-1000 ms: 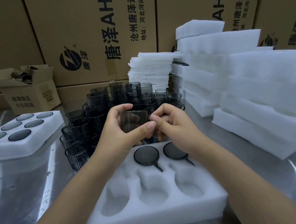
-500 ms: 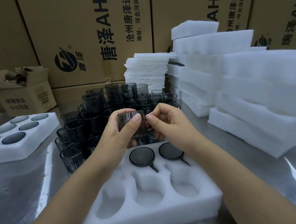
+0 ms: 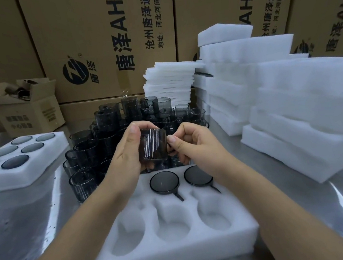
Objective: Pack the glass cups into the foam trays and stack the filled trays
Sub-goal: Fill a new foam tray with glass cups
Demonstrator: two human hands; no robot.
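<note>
Behind, loose cups [image 3: 108, 140], foam stacks [image 3: 289, 106]

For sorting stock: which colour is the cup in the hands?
Dark smoky grey, see-through glass cup; seen in the head view.

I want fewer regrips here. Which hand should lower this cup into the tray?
Probably the left hand: it wraps the cup body, while the right hand only pinches at the handle side. The empty back-left pocket of the foam tray seems to lie below the left hand.
</note>
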